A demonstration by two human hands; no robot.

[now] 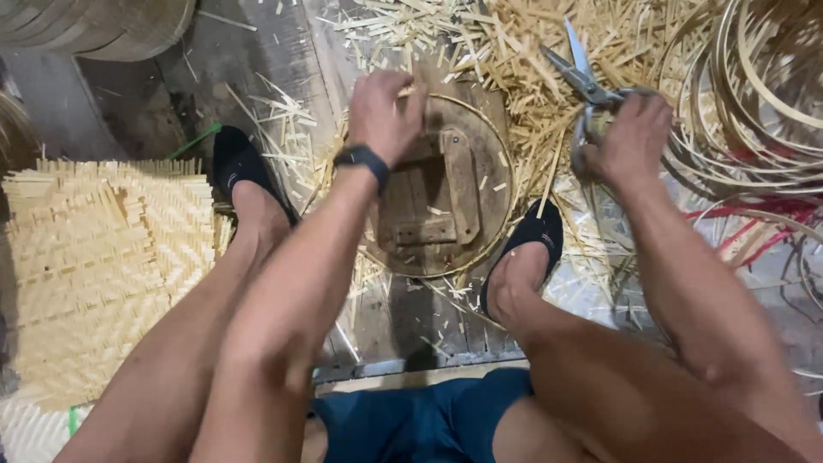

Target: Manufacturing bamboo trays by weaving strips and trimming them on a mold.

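Head view: the left hand [383, 110], a dark watch [362, 158] on its wrist, is curled with fingers pressed together on the far rim of a round wooden disc [437, 201] edged by a thin bamboo hoop [506, 171]; what it pinches I cannot tell. The disc lies on the floor between two black shoes [530, 244]. The right hand [630, 137] is closed around the handles of scissors [579, 73], blades parted, long axis pointing up and away to the left. The disc lies left of and below the scissors, nearer the left hand. Woven bamboo mats [103, 257] sit far left, coiled hoops [754, 103] far right.

dim concrete floor [214, 69]; scattered bamboo offcuts [514, 51], woven mat [103, 257]
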